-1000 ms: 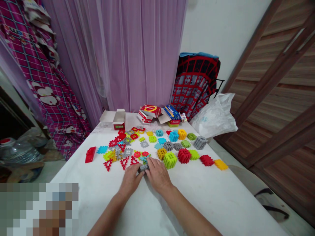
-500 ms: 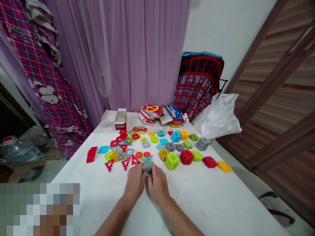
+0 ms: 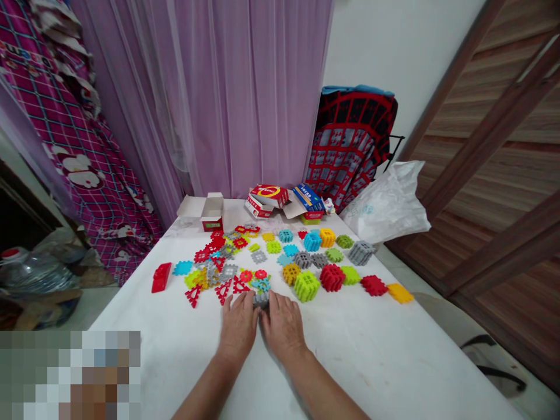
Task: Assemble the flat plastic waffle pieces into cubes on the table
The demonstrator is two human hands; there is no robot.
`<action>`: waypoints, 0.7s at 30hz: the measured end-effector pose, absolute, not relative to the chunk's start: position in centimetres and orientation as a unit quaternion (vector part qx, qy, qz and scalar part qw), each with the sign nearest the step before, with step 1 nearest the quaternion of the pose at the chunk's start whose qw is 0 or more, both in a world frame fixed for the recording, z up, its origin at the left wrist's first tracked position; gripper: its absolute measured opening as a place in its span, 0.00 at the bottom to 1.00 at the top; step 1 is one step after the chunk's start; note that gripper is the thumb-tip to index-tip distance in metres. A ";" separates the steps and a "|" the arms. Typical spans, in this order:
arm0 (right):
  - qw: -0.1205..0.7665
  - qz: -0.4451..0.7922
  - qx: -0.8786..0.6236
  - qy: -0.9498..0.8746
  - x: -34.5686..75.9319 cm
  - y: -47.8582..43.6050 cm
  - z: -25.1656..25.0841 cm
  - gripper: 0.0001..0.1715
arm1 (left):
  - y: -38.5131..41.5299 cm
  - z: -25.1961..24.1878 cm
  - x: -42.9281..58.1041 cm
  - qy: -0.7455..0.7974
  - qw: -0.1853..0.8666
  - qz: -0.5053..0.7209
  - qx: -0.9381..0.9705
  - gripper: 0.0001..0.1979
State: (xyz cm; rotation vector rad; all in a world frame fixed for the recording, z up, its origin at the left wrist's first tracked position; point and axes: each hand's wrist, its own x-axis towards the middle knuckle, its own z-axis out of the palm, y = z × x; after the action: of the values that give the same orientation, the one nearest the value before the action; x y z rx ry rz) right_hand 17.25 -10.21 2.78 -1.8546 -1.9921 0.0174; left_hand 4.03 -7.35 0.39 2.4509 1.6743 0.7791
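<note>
A small stack of grey notched plastic building pieces is held between my two hands near the middle of the white table. My left hand grips it from the left, fingers curled. From the right, my right hand closes on the same stack; its lower part is hidden by the thumbs and fingers. Just beyond lie turquoise gear-like pieces and a red round piece. Red triangular pieces lie close to my left hand, and a lime-green stack stands right of my right hand.
Loose coloured pieces spread across the left and middle, with sorted stacks, such as a red one and a grey one, on the right. Opened boxes and a small carton stand at the back. A white plastic bag hangs at the right edge.
Both hands stay on the grey stack, with the fingers of my right hand slightly shifted over it. The view has tilted a little; the pieces on the table look unmoved.
</note>
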 end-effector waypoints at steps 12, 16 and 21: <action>0.212 0.022 -0.669 -0.712 17.5 -10.2 3.0 0.23 | -7.0 0.2 4.0 0.566 0.089 0.265 0.775 0.13; 0.252 0.024 -0.668 -0.700 17.6 -9.9 3.2 0.22 | -7.0 0.4 4.0 0.557 0.093 0.269 0.780 0.12; 0.287 0.047 -0.645 -0.707 17.4 -9.5 3.7 0.22 | -6.9 0.4 3.9 0.561 0.105 0.261 0.779 0.14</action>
State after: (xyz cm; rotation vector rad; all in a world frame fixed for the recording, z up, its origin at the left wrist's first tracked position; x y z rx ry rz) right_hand 17.42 -9.50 3.74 -1.7242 -1.8884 0.1260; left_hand 3.88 -6.86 0.37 2.2950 1.6521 0.7687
